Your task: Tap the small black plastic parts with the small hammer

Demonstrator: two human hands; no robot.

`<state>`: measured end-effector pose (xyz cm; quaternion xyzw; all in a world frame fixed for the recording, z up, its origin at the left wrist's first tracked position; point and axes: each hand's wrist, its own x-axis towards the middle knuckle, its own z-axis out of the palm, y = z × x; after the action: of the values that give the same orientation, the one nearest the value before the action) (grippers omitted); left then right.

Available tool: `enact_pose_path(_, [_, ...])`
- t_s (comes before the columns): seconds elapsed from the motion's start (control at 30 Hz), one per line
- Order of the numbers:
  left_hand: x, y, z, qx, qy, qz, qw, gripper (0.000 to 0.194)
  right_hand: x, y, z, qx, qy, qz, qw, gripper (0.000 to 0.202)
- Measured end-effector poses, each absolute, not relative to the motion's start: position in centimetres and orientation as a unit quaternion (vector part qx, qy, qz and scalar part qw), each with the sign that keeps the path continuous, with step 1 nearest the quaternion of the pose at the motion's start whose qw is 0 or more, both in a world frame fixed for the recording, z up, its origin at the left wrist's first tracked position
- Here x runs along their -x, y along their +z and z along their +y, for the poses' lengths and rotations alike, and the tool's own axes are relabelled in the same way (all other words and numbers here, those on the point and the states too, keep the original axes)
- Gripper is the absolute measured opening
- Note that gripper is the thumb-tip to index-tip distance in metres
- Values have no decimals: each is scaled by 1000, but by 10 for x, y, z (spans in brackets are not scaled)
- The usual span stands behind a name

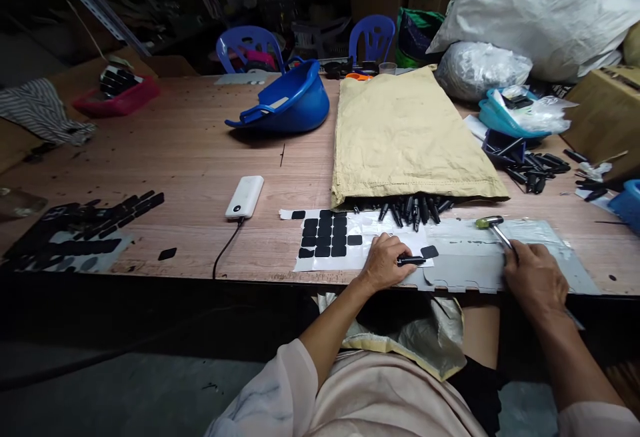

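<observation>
My left hand (387, 258) is closed around a slim black pen-like piece (411, 260), which lies low over the table's front edge and points right. My right hand (536, 277) grips a small hammer (493, 224) by its handle, the yellow-green head resting near the grey sheet (465, 257). Left of my left hand is a white backing sheet (313, 264) with rows of black rounded stickers (325, 230). One loose black sticker (429, 251) lies just beyond the piece I hold. Several more black pen-like pieces (415, 210) spill from the mouth of a beige sack (400, 137).
A white power bank (245, 197) with a black cable lies left of the stickers. Farther back stands a tilted blue basin (300, 104). At right are a pile of black pieces (537, 170), a turquoise basket (510, 117) and a cardboard box (605, 117). Black strips (90, 247) lie at left.
</observation>
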<state>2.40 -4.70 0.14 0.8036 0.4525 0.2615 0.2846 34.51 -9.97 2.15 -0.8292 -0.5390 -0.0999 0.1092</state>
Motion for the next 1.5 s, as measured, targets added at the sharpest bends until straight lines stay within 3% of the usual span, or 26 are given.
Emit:
enact_pose_path(0.23, [-20,6,-49,-818,250,437,278,18,-334,4,-87,840,-140,-496,172,40])
enact_pose_path(0.47, [5,-1,-110,-886,224,343,218,23,-334,-2,-89,825,-155,-496,221,40])
enact_pose_path(0.63, [6,-1,-124,-873,241,376,198,46,-333,-4,-89,822,-158,-497,231,40])
enact_pose_path(0.77, [-4,17,-77,-797,295,502,162,24,-332,-3,-89,825,-160,-495,221,40])
enact_pose_path(1.03, [-23,33,28,-722,240,645,76,11,-329,0,-89,831,-149,-490,218,38])
enact_pose_path(1.33, [11,34,-6,-697,231,672,97,9,-327,-1,-89,834,-147,-482,224,36])
enact_pose_path(1.5, [15,29,-37,-784,250,511,250,11,-323,1,-89,845,-137,-471,214,37])
